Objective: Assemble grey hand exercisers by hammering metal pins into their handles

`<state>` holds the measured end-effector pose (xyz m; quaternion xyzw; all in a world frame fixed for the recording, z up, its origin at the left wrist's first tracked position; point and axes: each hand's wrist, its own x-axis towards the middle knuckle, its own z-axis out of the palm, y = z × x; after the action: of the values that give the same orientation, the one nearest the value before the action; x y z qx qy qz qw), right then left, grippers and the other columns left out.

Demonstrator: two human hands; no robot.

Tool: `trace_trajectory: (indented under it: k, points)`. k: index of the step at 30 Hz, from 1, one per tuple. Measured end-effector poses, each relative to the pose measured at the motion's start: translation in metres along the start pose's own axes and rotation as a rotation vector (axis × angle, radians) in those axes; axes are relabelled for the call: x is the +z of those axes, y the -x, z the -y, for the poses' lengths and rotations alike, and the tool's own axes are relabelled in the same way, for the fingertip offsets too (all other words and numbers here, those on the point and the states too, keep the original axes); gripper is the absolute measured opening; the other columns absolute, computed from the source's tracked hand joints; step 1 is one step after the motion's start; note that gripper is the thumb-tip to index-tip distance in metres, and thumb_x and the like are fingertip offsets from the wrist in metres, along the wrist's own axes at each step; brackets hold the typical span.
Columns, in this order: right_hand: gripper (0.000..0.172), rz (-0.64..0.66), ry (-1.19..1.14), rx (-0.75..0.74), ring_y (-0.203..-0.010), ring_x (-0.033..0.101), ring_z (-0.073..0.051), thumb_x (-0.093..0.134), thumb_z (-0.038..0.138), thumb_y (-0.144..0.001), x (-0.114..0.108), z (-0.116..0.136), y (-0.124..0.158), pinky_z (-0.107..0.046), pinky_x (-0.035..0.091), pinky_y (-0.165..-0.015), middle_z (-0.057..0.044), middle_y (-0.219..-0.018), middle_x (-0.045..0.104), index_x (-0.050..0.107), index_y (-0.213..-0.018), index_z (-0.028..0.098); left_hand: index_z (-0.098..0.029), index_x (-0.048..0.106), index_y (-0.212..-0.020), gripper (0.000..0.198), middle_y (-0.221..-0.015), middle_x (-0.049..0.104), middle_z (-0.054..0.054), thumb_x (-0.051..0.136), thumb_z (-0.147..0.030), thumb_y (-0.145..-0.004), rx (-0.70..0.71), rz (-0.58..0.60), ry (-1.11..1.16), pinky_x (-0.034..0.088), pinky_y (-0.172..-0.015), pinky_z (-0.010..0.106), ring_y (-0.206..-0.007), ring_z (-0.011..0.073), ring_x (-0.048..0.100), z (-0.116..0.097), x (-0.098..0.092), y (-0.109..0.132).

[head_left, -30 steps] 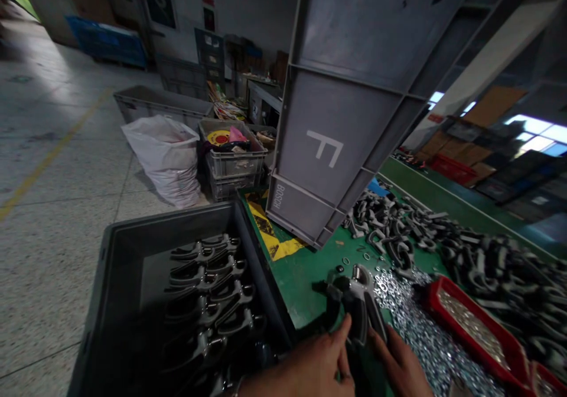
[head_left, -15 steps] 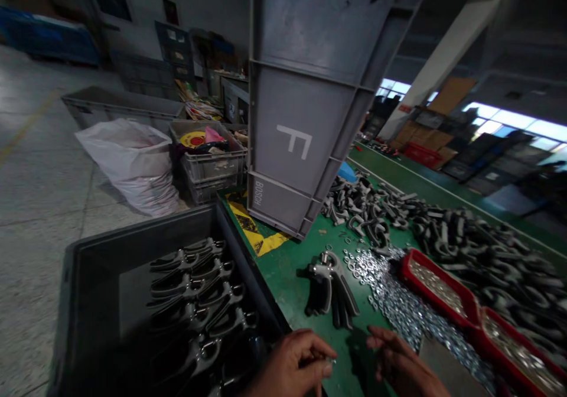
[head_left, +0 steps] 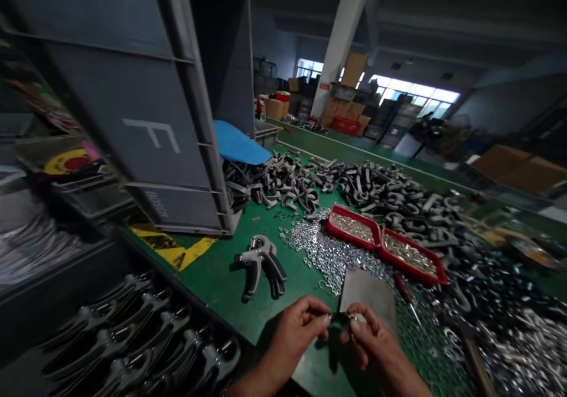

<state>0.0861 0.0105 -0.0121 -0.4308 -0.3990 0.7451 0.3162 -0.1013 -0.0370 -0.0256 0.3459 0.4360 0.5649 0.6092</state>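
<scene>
metal piece (head_left: 328, 317) — pinched in left hand (head_left: 296, 333) grip | right hand (head_left: 372, 345) grip pinches second piece (head_left: 354, 316) | axes unreadable

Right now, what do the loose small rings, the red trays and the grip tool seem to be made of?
The loose small rings look like plated steel: silvery, with sharp glints. The red trays are likely plastic: smooth, evenly coloured. The grip tool seems to have grey plastic handles and a shiny metal part on top.

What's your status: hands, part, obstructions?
Pinching small metal pieces: left hand, right hand, over the green table. Apart, just beyond: hand gripper. Loose washers close by, nothing blocking.
</scene>
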Motion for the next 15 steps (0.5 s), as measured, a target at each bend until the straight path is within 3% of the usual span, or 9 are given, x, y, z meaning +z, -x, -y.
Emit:
trace_trajectory:
  k: [3,5,10,15]
  points:
    - [0.043,-0.015,-0.044,0.035,-0.035,0.015,-0.001,0.077,0.053,-0.078,-0.019,0.000,0.006,-0.012,0.014,-0.035,0.014,-0.044,0.040,0.049,-0.088,0.023,-0.014,0.065,-0.092,0.028,-0.068,0.064,-0.001,0.072,-0.038,-0.077,-0.055,0.037,-0.048,0.045,-0.063,0.023,-0.063,0.0122,0.061,0.011,0.022,-0.007]
    - [0.043,-0.021,-0.049,0.030,-0.036,0.010,-0.002,0.074,0.055,-0.080,-0.029,0.002,0.012,-0.012,0.011,-0.034,0.016,-0.041,0.031,0.045,-0.084,0.024,-0.013,0.065,-0.093,0.030,-0.066,0.064,-0.001,0.072,-0.037,-0.076,-0.083,0.061,-0.077,0.044,-0.062,0.023,-0.062,0.0124,0.061,0.018,0.039,-0.012]
    - [0.042,-0.021,-0.095,0.004,-0.036,0.010,-0.002,0.070,0.058,-0.082,-0.044,0.007,0.027,-0.012,0.013,-0.032,0.015,-0.043,0.039,0.045,-0.084,0.024,-0.013,0.066,-0.094,0.033,-0.069,0.066,0.001,0.073,-0.040,-0.076,-0.135,0.103,-0.120,0.040,-0.058,0.022,-0.062,0.0126,0.061,0.032,0.076,-0.022]
    - [0.043,-0.083,-0.247,-0.010,-0.033,0.018,0.000,0.073,0.058,-0.079,-0.062,0.003,0.034,-0.011,0.018,-0.030,0.009,-0.048,0.046,0.052,-0.075,0.021,-0.012,0.066,-0.093,0.041,-0.069,0.067,0.003,0.076,-0.047,-0.073,-0.158,0.194,-0.100,0.044,-0.062,0.024,-0.062,0.0138,0.063,0.045,0.093,-0.033]
